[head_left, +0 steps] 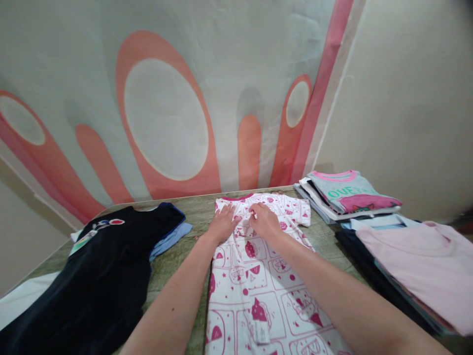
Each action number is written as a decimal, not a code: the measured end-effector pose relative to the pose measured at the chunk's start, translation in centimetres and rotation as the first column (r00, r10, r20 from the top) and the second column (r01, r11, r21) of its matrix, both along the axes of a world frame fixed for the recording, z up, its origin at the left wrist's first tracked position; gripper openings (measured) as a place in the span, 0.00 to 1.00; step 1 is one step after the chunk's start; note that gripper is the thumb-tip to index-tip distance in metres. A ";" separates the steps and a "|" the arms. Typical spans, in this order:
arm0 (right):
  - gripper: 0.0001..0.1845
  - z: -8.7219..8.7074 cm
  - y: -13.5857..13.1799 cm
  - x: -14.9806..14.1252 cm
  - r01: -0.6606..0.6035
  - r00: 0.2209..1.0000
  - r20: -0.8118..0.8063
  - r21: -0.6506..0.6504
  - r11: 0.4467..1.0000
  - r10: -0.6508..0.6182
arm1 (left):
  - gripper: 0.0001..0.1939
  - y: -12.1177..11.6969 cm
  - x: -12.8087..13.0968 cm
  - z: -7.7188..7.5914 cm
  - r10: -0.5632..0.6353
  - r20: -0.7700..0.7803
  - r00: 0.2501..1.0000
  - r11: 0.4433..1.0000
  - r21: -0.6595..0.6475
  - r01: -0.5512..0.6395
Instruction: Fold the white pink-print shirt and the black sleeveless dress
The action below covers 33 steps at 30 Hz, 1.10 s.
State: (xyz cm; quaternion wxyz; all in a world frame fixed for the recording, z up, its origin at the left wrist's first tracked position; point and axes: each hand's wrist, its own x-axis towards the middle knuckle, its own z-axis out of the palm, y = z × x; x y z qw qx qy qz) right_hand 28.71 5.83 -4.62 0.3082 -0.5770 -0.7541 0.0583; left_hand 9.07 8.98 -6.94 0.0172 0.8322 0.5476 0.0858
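Observation:
A white short-sleeved T-shirt [254,276] with a dark pink print lies spread face-up in front of me, its pink-trimmed neckline at the far end. Its right sleeve sticks out to the side, while no left sleeve shows. My left hand [223,224] rests flat on the cloth near the left shoulder, fingers spread. Beside it, my right hand [264,220] has curled fingers pinching the fabric at the upper chest. A small white label [261,332] lies on the lower part. The hem runs out of view below.
Left lies a black T-shirt [111,276] over light blue cloth [172,240] and white cloth [31,298]. On the right stand folded stacks, topped by a grey-and-pink T-shirt [351,190] and a pale pink shirt [414,266]. A printed wall hanging [229,74] rises behind the wood-look surface [199,217].

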 end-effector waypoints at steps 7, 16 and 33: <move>0.30 -1.2 2.2 1.3 0.212 0.974 -0.059 -0.130 0.969 -0.221 | 0.34 0.1 0.1 0.3 -0.006 0.028 1.000 1.000 -0.023 0.006; 0.25 -2.3 3.2 1.5 -0.040 0.957 -0.290 -0.115 0.993 0.005 | 0.30 -2.8 -0.6 1.4 -0.015 0.008 1.000 0.994 -0.106 0.016; 0.18 -2.5 2.1 0.4 -0.271 0.924 -0.267 0.047 0.961 0.274 | 0.38 -5.8 -1.2 0.0 -0.083 -0.078 0.994 0.995 0.044 0.087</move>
